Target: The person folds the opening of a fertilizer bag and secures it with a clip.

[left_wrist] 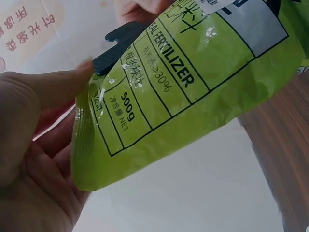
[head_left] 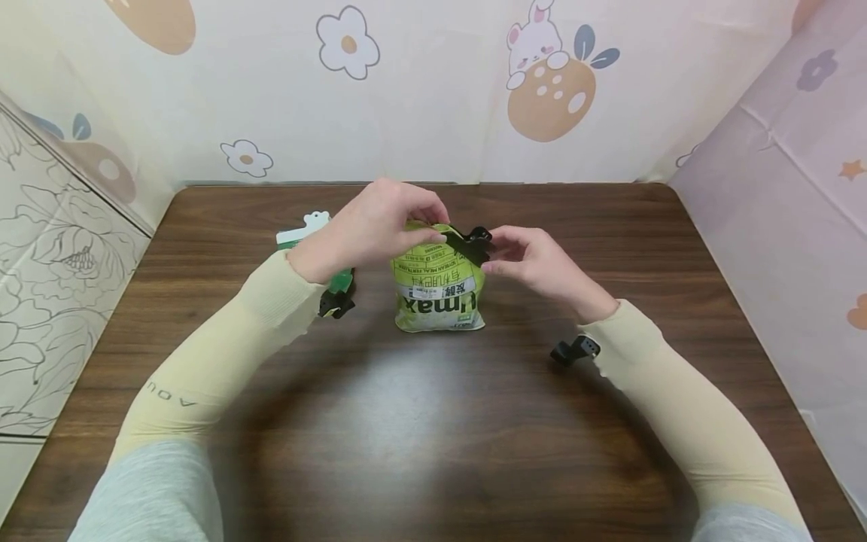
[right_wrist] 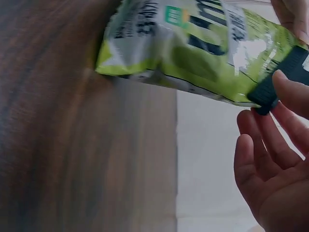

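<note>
A yellow-green fertilizer bag (head_left: 439, 290) stands on the table with its printing upside down. My left hand (head_left: 369, 226) pinches the bag's top edge at its left part, thumb in front. On the top right corner sits a black bag clip (head_left: 470, 245), clamped across the edge. My right hand (head_left: 535, 260) holds this clip at its outer side; in the right wrist view its thumb lies over the clip (right_wrist: 280, 77) with fingers beneath. The left wrist view shows the bag's sealed corner (left_wrist: 84, 145) between left thumb and fingers.
Behind my left forearm, partly hidden, is a green item (head_left: 341, 281) with a white clip (head_left: 314, 222) near it. A dark brown wooden table (head_left: 406, 436) reaches back to a wall with a patterned cloth (head_left: 420, 98). Small black cameras (head_left: 574, 350) are worn at the wrists.
</note>
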The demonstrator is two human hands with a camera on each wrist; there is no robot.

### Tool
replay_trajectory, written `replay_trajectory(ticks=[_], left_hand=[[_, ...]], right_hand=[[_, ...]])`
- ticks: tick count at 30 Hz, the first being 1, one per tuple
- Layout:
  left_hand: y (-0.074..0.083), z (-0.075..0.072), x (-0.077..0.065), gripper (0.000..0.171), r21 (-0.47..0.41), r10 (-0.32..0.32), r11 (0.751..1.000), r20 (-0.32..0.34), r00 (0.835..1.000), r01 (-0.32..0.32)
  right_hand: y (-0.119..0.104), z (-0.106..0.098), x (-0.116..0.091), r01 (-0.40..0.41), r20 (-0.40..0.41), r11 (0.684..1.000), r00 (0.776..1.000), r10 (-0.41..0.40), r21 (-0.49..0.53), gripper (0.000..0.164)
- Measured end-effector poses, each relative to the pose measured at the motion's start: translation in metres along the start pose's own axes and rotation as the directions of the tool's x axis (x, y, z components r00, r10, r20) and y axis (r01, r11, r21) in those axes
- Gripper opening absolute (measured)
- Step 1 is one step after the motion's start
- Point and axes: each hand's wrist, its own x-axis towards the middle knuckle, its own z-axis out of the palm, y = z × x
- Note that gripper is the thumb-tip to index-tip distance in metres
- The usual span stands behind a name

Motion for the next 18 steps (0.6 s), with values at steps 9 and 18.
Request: replay_trajectory(ticks=[9,18], left_hand=[[-0.011,0.003,-0.005,0.026,0.000,-0.056,0.998,-0.064,0.996,0.056],[-0.039,0.006,-0.021,0.044,-0.108,-0.287,0.954,-0.067,0.956,0.279]], right_hand=[[0.008,0.012,0.005,-0.020,-0.036,0.999,0.999,0.018,-0.046,0.021],[0.007,0.015,0.005,-0.083,-0.097,0.994,0.992,0.076,-0.074,0.027]])
